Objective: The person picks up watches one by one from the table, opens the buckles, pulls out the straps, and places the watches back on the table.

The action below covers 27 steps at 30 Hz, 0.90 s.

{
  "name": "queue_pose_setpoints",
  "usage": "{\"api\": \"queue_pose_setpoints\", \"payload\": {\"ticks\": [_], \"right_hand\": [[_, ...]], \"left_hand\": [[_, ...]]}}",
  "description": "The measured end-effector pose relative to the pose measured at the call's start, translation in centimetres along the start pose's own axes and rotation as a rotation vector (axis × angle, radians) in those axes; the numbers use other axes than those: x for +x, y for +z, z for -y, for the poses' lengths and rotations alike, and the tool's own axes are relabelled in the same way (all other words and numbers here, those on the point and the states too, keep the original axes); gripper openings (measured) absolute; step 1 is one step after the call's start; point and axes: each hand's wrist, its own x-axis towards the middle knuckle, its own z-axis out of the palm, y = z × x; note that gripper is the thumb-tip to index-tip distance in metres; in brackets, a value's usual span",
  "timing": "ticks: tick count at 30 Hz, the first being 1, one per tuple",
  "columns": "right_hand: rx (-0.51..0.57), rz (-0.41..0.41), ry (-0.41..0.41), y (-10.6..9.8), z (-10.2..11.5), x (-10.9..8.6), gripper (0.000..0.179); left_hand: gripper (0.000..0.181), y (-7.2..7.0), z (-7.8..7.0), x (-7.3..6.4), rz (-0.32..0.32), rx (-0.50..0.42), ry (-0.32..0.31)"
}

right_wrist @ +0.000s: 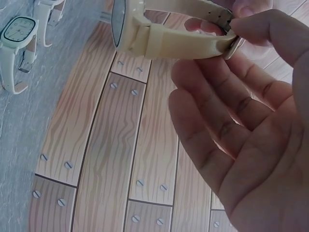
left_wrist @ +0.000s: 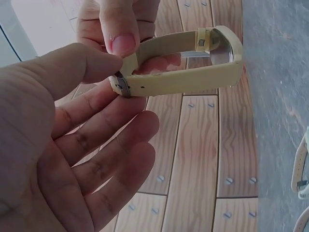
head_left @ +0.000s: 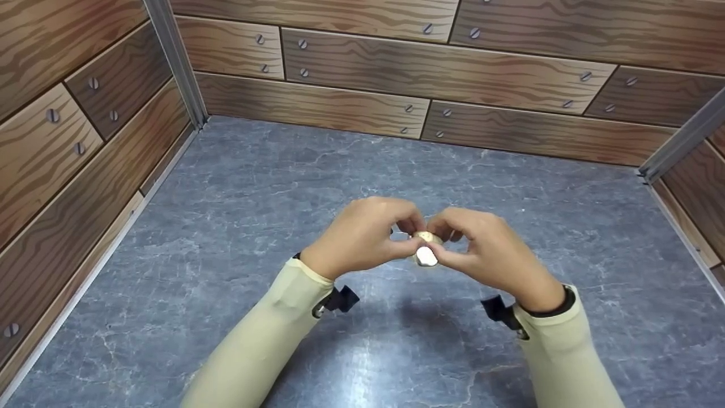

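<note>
A cream wristwatch (head_left: 426,257) is held up above the tabletop between both hands. Its strap forms a closed loop in the left wrist view, with a dark metal buckle (left_wrist: 123,86) at the end near the fingers. My left hand (head_left: 365,235) pinches the strap beside this buckle between thumb and forefinger, its other fingers spread loosely. From the other side my right hand (head_left: 490,246) pinches the buckle end of the strap (right_wrist: 186,44). The watch case (right_wrist: 126,29) points away from the palms, and its dial is seen only edge-on.
A white square-faced watch (right_wrist: 19,30) and a second white watch (right_wrist: 47,12) lie on the blue-grey marbled tabletop (head_left: 255,187). Pale watch straps (left_wrist: 300,166) show at the left wrist view's edge. Wood-patterned walls (head_left: 362,68) with metal corner posts (head_left: 180,62) enclose the table.
</note>
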Motion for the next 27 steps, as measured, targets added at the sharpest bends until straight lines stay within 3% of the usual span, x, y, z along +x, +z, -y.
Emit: {"api": "queue_pose_setpoints", "payload": {"ticks": [7,15,22,27], "right_hand": [[0.069,-0.010,-0.031,-0.21,0.04,0.04,0.014],[0.117,-0.001,0.018,-0.36,0.17,0.02,0.015],[0.143,0.015,0.051,-0.34,0.13,0.13,0.005],[0.102,0.018,0.024,-0.27,-0.07,0.04,0.005]], "left_hand": [[0.010,-0.12,-0.17,-0.03,0.002,-0.093,-0.047],[0.010,-0.18,0.05,0.04,-0.025,-0.236,-0.066],[0.012,-0.26,-0.08,-0.08,-0.022,-0.157,-0.064],[0.014,-0.15,-0.18,0.02,-0.001,-0.074,-0.039]]}}
